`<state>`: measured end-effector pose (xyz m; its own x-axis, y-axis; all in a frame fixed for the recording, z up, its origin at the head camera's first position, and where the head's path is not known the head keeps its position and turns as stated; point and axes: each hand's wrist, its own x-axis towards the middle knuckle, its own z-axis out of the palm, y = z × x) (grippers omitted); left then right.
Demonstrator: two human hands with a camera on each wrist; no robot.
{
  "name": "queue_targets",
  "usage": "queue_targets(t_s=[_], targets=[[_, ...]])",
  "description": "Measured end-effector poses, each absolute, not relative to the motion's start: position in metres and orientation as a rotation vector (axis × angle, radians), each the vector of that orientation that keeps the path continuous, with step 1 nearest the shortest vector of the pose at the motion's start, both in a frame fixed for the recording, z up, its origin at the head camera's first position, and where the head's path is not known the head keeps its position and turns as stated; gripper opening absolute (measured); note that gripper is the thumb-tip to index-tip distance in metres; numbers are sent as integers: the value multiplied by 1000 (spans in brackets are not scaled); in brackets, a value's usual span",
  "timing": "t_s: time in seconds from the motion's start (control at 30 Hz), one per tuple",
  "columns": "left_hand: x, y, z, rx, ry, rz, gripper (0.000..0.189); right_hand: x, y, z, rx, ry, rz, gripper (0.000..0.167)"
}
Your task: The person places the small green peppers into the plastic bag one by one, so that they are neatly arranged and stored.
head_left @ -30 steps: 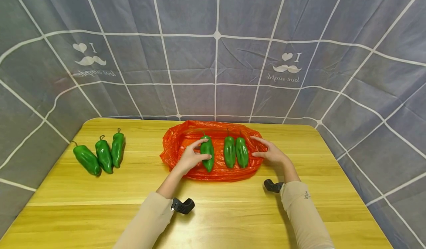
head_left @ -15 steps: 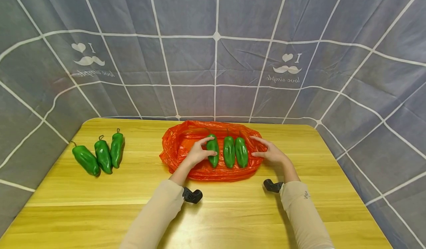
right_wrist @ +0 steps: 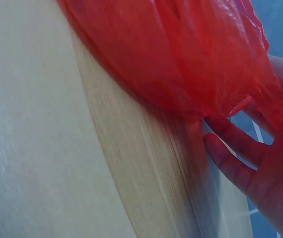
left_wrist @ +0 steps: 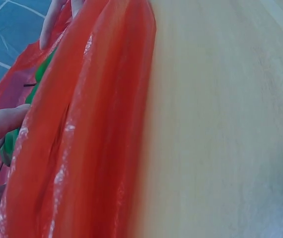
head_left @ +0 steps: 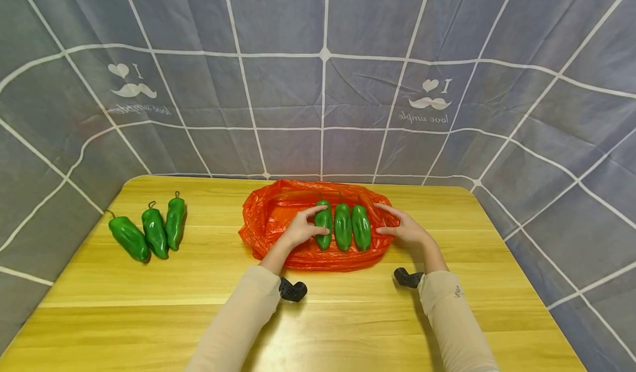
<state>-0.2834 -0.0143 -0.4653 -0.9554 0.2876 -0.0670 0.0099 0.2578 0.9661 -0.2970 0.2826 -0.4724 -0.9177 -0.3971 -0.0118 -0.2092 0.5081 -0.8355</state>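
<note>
An opened red plastic bag (head_left: 330, 260) lies on the table with three green peppers in it, stems away from me. My left hand (head_left: 301, 228) holds the leftmost pepper (head_left: 325, 219) between thumb and fingers. Close to its right lie the middle pepper (head_left: 343, 227) and the right pepper (head_left: 361, 228). At the bag's right end my right hand (head_left: 408, 229) holds the rim. In the right wrist view the red film passes between the thumb and fingers of the right hand (right_wrist: 275, 173). The left wrist view shows mostly the bag's near wall (left_wrist: 92, 124), which partly hides the peppers.
Three more green peppers (head_left: 155, 234) lie side by side at the left of the wooden table (head_left: 348, 317). A grey curtain (head_left: 288, 96) with white lines stands behind the table and along both sides. Black wrist devices (head_left: 293, 291) sit at both cuffs.
My left hand has moved right with its pepper, bringing it close beside the other two in the bag. The right hand has stayed at the bag's right end.
</note>
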Motion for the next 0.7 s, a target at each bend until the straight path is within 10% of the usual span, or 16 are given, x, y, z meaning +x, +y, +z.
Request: queue_targets(t_s=[0.7], targets=[[-282,-11,-470,387,2333,1706,62,-296,281,-474,-509,2565,-1352,68]])
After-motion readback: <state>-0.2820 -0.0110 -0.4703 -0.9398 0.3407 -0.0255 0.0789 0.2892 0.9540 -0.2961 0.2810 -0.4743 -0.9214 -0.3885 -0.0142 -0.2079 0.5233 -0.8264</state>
